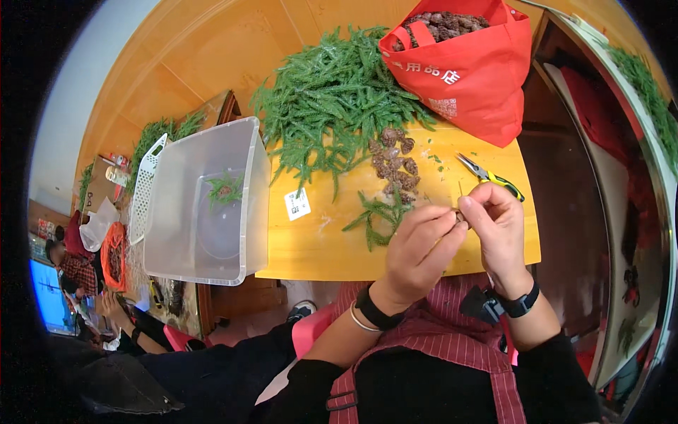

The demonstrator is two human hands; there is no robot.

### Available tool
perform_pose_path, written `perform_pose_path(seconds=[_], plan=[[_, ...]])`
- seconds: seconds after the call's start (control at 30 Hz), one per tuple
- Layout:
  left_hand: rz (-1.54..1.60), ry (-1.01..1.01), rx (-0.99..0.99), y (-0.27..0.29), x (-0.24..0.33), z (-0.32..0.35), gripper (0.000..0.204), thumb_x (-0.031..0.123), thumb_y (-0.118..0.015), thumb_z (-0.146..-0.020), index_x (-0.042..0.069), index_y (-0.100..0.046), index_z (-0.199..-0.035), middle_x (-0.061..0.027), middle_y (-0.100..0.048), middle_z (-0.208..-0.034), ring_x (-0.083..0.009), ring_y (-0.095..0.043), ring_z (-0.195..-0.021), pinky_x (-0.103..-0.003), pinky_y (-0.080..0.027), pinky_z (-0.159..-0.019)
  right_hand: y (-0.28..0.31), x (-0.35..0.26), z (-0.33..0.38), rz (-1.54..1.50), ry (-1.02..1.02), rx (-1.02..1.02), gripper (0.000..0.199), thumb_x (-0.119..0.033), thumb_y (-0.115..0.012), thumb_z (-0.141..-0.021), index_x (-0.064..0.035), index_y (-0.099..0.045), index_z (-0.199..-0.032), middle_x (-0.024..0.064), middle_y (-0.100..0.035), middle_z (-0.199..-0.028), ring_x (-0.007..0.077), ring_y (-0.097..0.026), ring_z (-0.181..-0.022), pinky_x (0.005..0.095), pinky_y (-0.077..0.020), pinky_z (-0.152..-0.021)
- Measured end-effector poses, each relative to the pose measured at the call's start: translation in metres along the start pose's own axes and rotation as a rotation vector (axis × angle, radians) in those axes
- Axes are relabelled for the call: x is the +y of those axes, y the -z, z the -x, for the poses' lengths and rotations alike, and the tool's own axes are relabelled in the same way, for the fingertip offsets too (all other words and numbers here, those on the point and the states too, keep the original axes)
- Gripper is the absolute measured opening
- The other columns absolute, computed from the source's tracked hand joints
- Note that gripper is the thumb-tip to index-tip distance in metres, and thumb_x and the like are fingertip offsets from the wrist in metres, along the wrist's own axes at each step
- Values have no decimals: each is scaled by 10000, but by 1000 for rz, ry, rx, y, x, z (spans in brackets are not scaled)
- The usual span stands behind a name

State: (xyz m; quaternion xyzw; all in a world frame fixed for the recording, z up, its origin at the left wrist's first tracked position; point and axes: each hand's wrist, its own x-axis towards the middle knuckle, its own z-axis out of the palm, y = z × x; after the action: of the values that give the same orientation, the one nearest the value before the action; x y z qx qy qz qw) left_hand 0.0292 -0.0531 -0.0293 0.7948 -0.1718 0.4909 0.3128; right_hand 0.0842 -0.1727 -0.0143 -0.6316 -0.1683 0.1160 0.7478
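Small piece (460, 215), brown, with a thin stem or wire rising from it; held above the near right part of the yellow table (321, 251), largely covered by fingers, so its kind cannot be told. Left hand (418, 247): thumb and fingertips pinching the piece. Right hand (500, 226): thumb and forefinger pinching the same piece from the right. Risks, as judged: a loosened pinch could drop the piece onto the table or the striped apron (438, 321); among the cones (393, 164), equally brown, it would be hard to find; uneven pressure could bend or snap the stem. Pliers (483, 172), yellow and black handles, just beyond the right hand; a careless knuckle could knock them toward the table's right edge. Loose sprig (374, 220), green, just left of the left hand, in the way of a leftward move. Green pile (332, 99), far side, crowding the table. Red bag (459, 99), far right, full of cones, liable to spill if pulled. White card (297, 204), left of the sprig. Clear bin (256, 212), left, one cone-centred sprig (226, 189) inside; its tall wall obstructs low reaching. Another person's hand (116, 311), far left, well apart.
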Motion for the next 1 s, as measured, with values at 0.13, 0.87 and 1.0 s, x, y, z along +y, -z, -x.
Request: perform_pose_path(seconds=[0.13,0.87,1.0], plan=[[-59,-41,38,-2,0,-3,243,-73,-711,-601,42,-634,-800,-61,-551,-852,-244,-580,-799,-295,-484,-662,-11,0,1,-303,-66,47,63,-83,-600,-840,-45,-559,-812,-45,-545,-683,2,-452,-582,162,-378,-547],[-431,500,-917,35,-86,19,335,47,-609,-678,67,-534,-1004,-119,-579,-920,-336,-533,-881,-401,-449,-743,18,-7,-20,-190,-70,-108,93,-142,-448,-924,-62,-433,-878,98,-549,-987,201,-600,-906,231,-523,-629],[-336,522,-794,38,-96,27,279,41,-605,-708,45,-548,-981,-97,-599,-786,-284,-582,-733,-368,-477,-665,23,-2,-16,-150,-102,-109,89,-138,-461,-918,-49,-464,-913,84,-550,-978,179,-587,-922,235,-502,-670]])
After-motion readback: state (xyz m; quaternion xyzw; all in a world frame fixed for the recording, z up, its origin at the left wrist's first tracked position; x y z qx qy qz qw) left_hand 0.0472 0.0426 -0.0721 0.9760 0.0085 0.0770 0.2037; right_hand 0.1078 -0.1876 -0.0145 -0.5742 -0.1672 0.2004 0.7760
